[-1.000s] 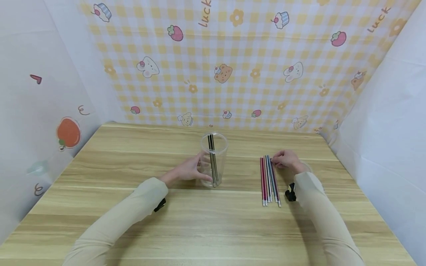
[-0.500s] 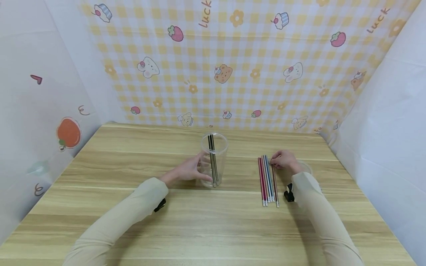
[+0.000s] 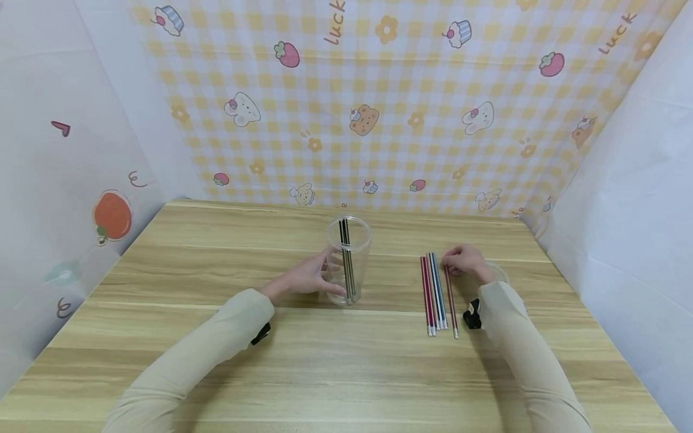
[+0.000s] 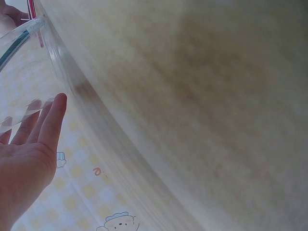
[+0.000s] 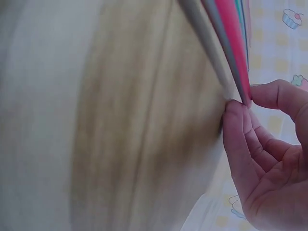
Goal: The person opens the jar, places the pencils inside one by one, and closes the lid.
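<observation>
red pencil [image 3: 452, 300] first: it's over on the right half of the table [image 3: 346, 373], silver-tipped end pointing back at the person. the right hand [image 3: 464, 261] has its far end pinched between thumb and fingers, and the right wrist view shows that pinch pretty clearly. can't really tell if the near end is touching the wood.

just left of it there's a row of pencils [image 3: 438, 291] lying side by side, reds on the left edge, blue on the right, silver ends toward the person too. small gap between that row and the red one.

further left, around the middle, a tall clear cup [image 3: 361, 264] stands upright with a few dark pencils [image 3: 348, 270] in it, leaning slightly. left hand [image 3: 311, 276] has the cup from its left side, thumb round the near side, fingers clamped round the back.

there's also a clear round thing [image 3: 499, 272] mostly hidden by the right wrist, no idea what it is. both arms are in beige sleeves [image 3: 200, 337] with a black gadget [image 3: 473, 314] at each wrist. behind it all, a yellow checked cloth [image 3: 417, 78] with cartoon prints, and white sheets [image 3: 639, 150] on both sides.
</observation>
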Available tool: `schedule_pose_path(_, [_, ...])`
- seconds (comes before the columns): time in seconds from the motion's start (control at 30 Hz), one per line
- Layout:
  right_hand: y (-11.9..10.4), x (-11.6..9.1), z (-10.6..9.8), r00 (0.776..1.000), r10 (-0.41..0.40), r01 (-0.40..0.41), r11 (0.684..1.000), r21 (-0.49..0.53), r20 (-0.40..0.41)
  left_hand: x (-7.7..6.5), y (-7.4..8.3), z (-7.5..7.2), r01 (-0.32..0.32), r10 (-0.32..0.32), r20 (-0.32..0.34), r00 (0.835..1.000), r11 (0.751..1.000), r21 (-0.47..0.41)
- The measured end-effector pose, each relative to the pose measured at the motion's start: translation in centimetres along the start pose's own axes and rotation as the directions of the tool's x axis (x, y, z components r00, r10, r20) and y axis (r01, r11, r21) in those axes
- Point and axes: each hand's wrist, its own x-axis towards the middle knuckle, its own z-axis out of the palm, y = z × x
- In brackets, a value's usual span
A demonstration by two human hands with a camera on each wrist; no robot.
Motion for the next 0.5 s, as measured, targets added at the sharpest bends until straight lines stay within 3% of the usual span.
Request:
schedule_pose_path(0.3, [-0.8, -1.1, -1.2, 0.999, -0.045, 0.046, 0.99, 0.135, -0.01, 0.0, 0.0, 0.0, -0.008, 0.008, -0.001, 1.0, 1.0, 0.004])
schedule_pose_path(0.5, [-1.3, -1.0, -2.4, 0.993, -0.109, 0.114, 0.976, 0.188, -0.033, 1.0, -2.7, 0.5, -0.005, 0.005, -0.018, 1.0, 1.0, 0.009])
